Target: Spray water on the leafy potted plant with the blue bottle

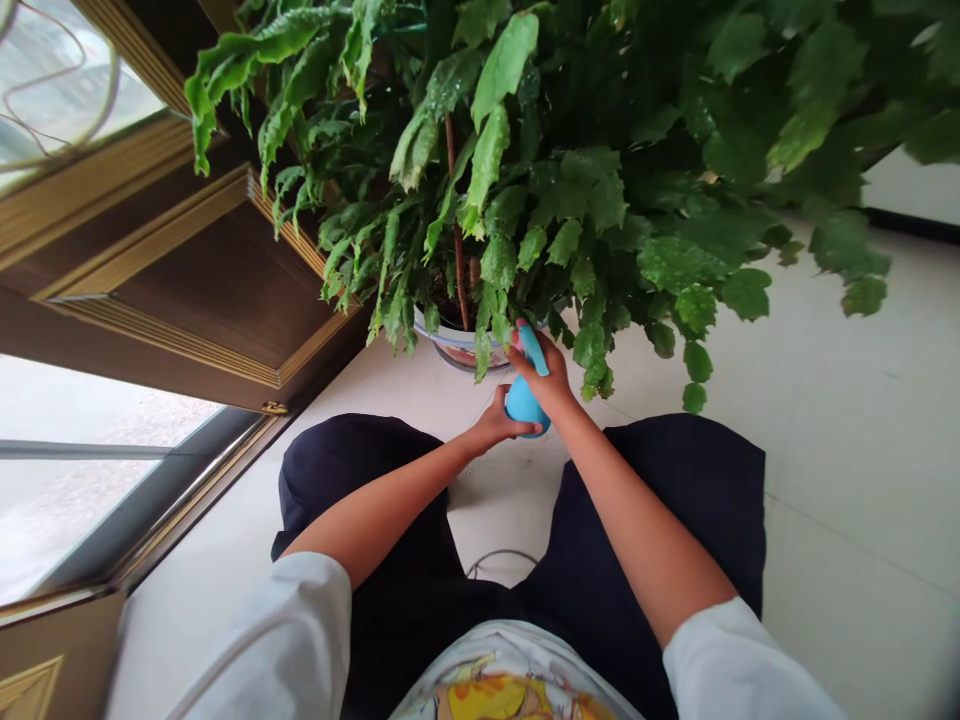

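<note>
A blue spray bottle [526, 402] with a light blue and pink head is between my two hands, low in front of the plant. My left hand [498, 418] is closed around the bottle's lower body. Higher up, my right hand [549, 375] wraps the neck and trigger area; some of its fingers are hidden. Just beyond the bottle stands a large leafy potted plant [499, 255], its flat green segments drooping and dotted with wet spots. Its patterned pot [457, 345] shows only partly under the leaves, with a thin brown stick [459, 250] upright in the soil.
On the left is a brown panelled door [202, 285] with gold trim, beside a doorway sill [195, 500]. Pale floor tiles [840, 430] extend to the right. My knees in dark trousers [675, 480] flank my arms. A thin dark cable [502, 552] curves between my legs.
</note>
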Tool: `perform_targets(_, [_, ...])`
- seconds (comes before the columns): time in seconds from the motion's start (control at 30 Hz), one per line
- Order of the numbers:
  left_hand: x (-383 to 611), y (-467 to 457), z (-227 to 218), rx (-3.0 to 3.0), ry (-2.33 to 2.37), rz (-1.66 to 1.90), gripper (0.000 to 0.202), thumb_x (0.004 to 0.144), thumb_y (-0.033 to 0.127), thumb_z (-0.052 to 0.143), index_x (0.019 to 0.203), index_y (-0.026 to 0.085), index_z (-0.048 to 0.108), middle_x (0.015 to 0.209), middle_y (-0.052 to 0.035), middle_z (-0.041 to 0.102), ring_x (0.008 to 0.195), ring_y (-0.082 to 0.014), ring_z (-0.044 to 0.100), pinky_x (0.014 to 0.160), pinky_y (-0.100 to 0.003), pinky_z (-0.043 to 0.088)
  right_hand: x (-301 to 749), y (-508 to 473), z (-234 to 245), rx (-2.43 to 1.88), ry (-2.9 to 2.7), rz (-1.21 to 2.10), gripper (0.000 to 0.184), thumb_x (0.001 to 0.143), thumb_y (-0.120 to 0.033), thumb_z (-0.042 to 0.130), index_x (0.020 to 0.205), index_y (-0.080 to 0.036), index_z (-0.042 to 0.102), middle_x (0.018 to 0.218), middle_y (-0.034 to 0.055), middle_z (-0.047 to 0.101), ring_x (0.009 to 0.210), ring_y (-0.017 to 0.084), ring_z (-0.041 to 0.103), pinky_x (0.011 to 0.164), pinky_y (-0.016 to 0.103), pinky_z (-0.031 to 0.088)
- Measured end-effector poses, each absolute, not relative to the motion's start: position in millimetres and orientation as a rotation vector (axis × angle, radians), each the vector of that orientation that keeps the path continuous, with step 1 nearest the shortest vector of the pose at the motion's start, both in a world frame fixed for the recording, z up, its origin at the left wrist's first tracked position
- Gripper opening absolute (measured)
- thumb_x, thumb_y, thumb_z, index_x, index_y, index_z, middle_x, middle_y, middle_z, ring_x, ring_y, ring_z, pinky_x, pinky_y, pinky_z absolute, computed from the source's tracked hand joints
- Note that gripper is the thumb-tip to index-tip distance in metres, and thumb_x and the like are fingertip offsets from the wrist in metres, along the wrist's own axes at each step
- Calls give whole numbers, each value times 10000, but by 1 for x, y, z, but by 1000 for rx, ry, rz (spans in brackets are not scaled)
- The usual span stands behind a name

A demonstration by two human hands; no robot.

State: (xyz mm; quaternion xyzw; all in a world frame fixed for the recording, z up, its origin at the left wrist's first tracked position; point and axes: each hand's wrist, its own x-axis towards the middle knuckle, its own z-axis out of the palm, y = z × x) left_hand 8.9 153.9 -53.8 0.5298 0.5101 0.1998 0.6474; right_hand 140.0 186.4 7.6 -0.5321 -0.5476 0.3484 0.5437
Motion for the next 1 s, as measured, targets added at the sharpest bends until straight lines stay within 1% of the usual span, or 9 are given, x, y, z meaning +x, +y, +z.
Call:
perform_targets(0.13, [-2, 148, -43, 1151, 994, 430, 1091, 581, 456, 896, 1468, 219, 307, 1260, -157, 566, 955, -224, 621, 606, -254, 523, 148, 187, 2, -1203, -1444, 1005, 730, 756, -564, 767, 1385, -264, 551, 1413, 110, 601, 1322, 291, 567, 1098, 461, 471])
perform_targets(0.27, [-15, 145, -43, 1080, 852, 454, 1110, 636, 487, 876, 1534, 261, 263, 1283, -158, 590, 984, -237, 642, 629, -252, 539, 151, 173, -12, -1167, -1477, 1183, 929, 702, -487, 821, 1499, -248, 408, 1553, 135, 456, 1420, 303, 465, 1144, 470, 421])
perform_targets(0.33, [-21, 144, -46, 1050, 824, 481, 1095, 659, 513, 864, 1538, 258, 262, 1302, -166, 587, 989, -240, 652, 659, -271, 557, 151, 163, -18, -1166, -1481, 1205, 945, 684, -454, 829, 1498, -254, 393, 1549, 128, 463, 1419, 298, 464, 1159, 461, 400])
perform_targets(0.47, [-35, 143, -51, 1069, 807, 450, 1103, 638, 553, 877, 1524, 270, 284, 1382, -181, 521, 1059, -276, 646, 698, -314, 584, 149, 142, -25, -1301, -1465, 1241, 952, 620, -422, 863, 1448, -276, 416, 1482, 106, 539, 1299, 289, 567, 1042, 425, 492])
perform_targets(0.53, [-42, 140, -52, 1069, 820, 374, 1148, 594, 556, 902, 1519, 276, 282, 1400, -184, 501, 1075, -287, 646, 734, -356, 598, 149, 131, -29, -1444, -1467, 1294, 895, 599, -415, 869, 1383, -256, 468, 1346, 98, 639, 1144, 276, 650, 937, 401, 535])
perform_targets(0.67, [-46, 136, -51, 1007, 815, 153, 1259, 570, 574, 910, 1564, 281, 196, 1458, -229, 463, 1134, -327, 646, 903, -514, 565, 149, 108, -43, -1679, -1452, 1218, 584, 679, -422, 795, 1189, -242, 575, 1047, 47, 741, 948, 252, 696, 784, 343, 531])
perform_targets(0.77, [-41, 142, -49, 1110, 844, 286, 1344, 502, 591, 931, 1585, 285, 196, 1582, -250, 330, 1365, -414, 480, 1068, -603, 433, 150, 97, -49, -1784, -1463, 1133, 540, 678, -417, 793, 1147, -251, 582, 1007, 43, 754, 922, 254, 708, 731, 312, 508])
perform_targets(0.87, [-32, 154, -46, 1263, 915, 524, 1312, 514, 647, 900, 1588, 303, 230, 1644, -205, 259, 1497, -428, 284, 1161, -629, 290, 150, 91, -48, -1902, -1542, 1052, 497, 705, -421, 772, 1131, -243, 588, 992, 60, 766, 905, 270, 722, 713, 310, 492])
perform_targets(1.0, [-18, 160, -38, 1476, 885, 652, 1248, 555, 659, 874, 1576, 243, 288, 1558, -190, 423, 1429, -390, 406, 1164, -570, 320, 142, 88, -42, -1939, -1780, 802, 456, 720, -383, 747, 1120, -215, 606, 1028, 84, 771, 931, 296, 731, 754, 333, 480])
